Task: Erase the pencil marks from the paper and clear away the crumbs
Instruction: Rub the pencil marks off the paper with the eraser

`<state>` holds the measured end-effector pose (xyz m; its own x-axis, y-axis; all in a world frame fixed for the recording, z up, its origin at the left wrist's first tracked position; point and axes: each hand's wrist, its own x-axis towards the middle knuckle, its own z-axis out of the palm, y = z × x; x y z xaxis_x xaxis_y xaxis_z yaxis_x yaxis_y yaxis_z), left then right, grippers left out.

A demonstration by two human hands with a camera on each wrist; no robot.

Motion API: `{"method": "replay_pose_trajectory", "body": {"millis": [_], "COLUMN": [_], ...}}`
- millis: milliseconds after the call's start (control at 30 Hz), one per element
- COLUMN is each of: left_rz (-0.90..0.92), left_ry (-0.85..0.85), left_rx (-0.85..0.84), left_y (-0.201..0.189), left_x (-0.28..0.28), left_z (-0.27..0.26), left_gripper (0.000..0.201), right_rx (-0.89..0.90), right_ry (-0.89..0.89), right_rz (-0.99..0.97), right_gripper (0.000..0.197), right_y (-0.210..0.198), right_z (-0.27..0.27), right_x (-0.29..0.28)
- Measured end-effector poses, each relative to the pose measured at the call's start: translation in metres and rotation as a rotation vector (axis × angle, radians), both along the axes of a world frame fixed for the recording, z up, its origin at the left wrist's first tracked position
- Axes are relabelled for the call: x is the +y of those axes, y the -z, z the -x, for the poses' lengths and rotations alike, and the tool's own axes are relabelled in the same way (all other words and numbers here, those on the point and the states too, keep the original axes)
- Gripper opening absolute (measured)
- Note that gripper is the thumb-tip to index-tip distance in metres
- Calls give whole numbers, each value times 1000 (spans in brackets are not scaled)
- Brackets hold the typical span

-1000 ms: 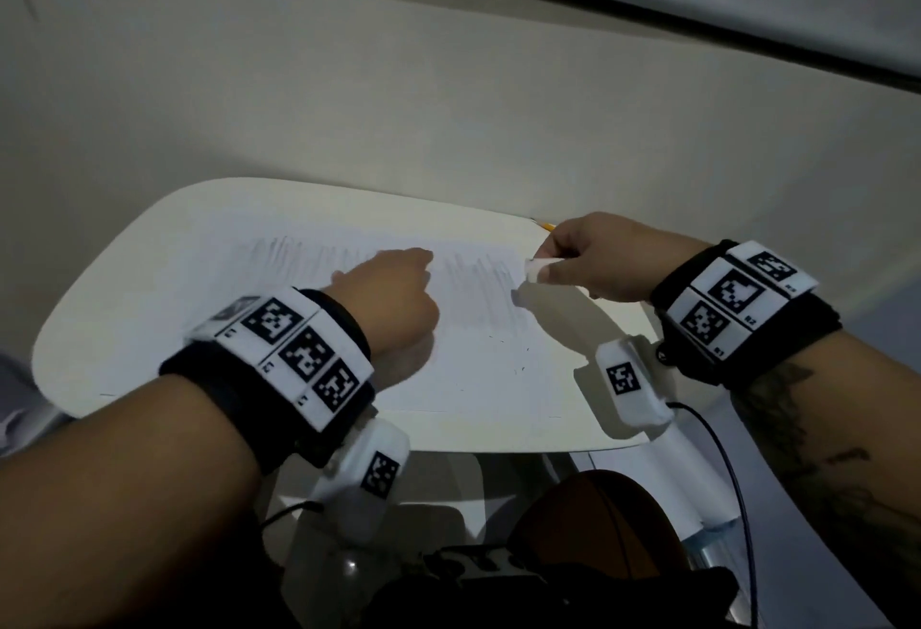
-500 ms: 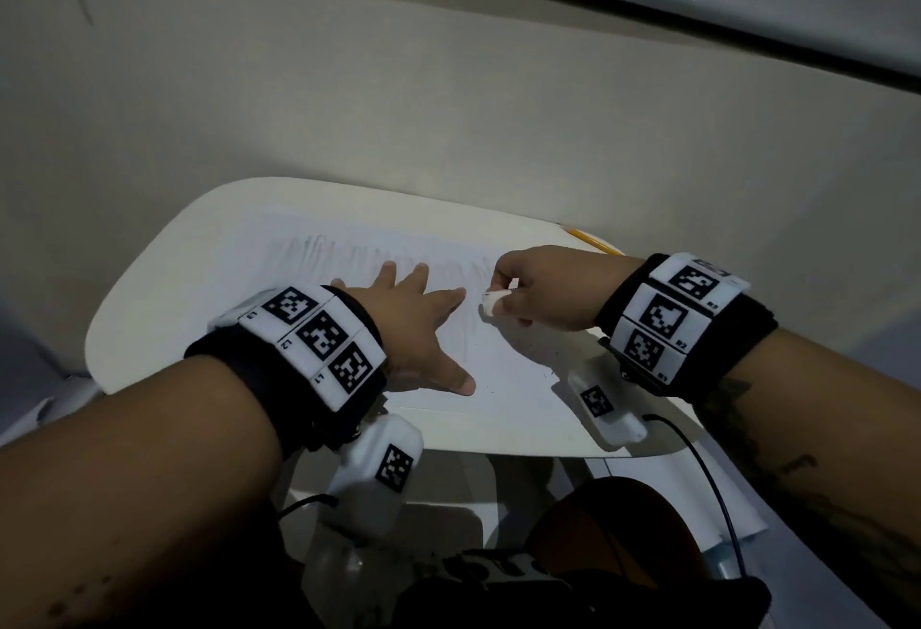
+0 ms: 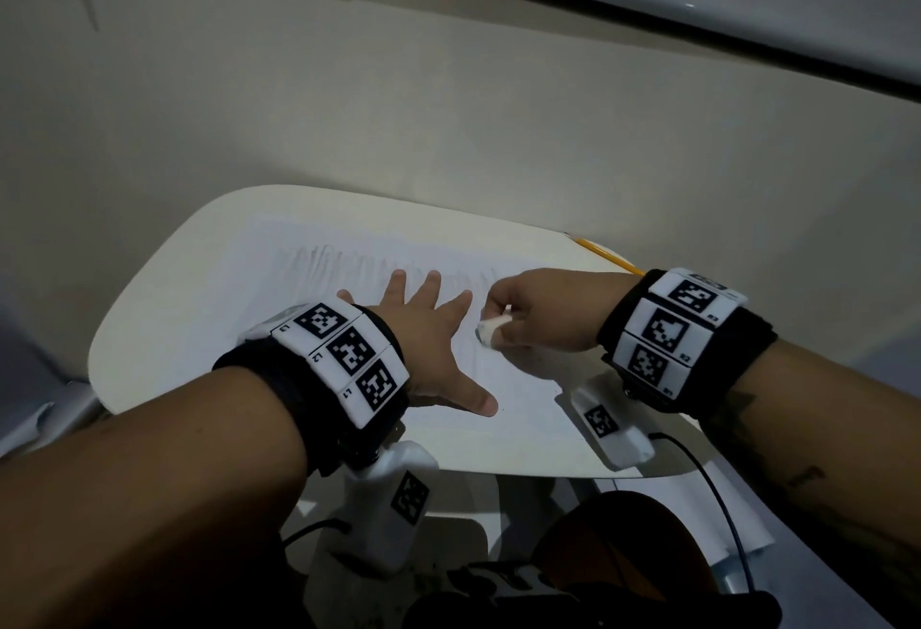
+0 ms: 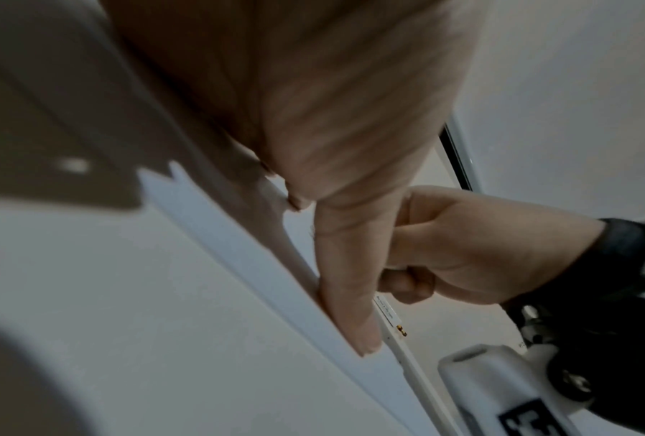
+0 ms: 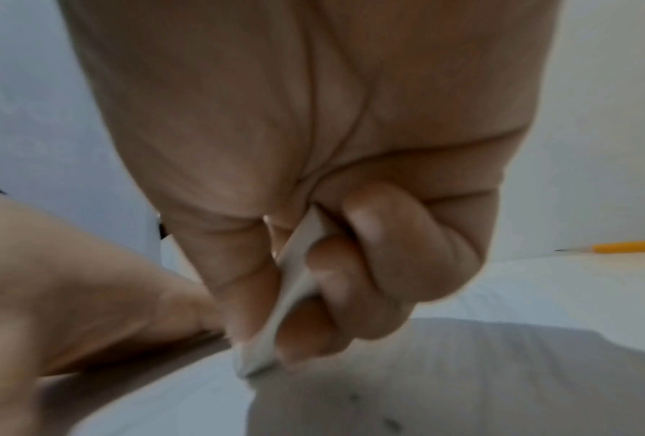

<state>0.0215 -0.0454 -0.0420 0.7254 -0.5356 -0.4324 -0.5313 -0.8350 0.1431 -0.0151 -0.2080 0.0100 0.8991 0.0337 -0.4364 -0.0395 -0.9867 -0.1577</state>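
A white sheet of paper point(image 3: 279, 274) with faint pencil lines lies on the small pale table point(image 3: 164, 309). My left hand point(image 3: 428, 329) lies flat on the sheet with fingers spread, pressing it down; its thumb point(image 4: 350, 295) shows straight in the left wrist view. Just to its right, my right hand point(image 3: 538, 314) pinches a white eraser point(image 3: 491, 329) between thumb and fingers, its lower tip point(image 5: 253, 362) touching the paper. A few dark crumbs point(image 5: 390, 423) lie on the paper point(image 5: 463, 383) close to the eraser.
A yellow pencil point(image 3: 605, 254) lies at the table's far right edge, behind my right wrist; the right wrist view also catches the pencil point(image 5: 627, 246). A plain wall rises right behind the table. Below the table's near edge are a dark round object point(image 3: 623, 543) and cables.
My left hand went from curled to flat and spread on the paper. My right hand carried the eraser leftward and down onto the sheet beside it. The view shifted slightly.
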Motion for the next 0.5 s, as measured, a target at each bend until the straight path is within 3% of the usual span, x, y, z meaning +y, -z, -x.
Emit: {"method": "replay_pose_trajectory", "body": {"millis": [100, 300, 500], "left_rz": [13, 17, 27], "left_ry": [2, 1, -1], "left_rx": [1, -3, -3], "left_y": [1, 1, 1], "left_x": [0, 0, 1], "left_z": [-1, 0, 0], "left_gripper": [131, 131, 131], "right_rx": [100, -93, 85], "right_ry": [-67, 8, -85], "right_rz": [12, 63, 51], "right_gripper": [23, 27, 25], "right_y": [-1, 4, -3], "right_z": [5, -11, -2], "right_x": [2, 3, 6]}}
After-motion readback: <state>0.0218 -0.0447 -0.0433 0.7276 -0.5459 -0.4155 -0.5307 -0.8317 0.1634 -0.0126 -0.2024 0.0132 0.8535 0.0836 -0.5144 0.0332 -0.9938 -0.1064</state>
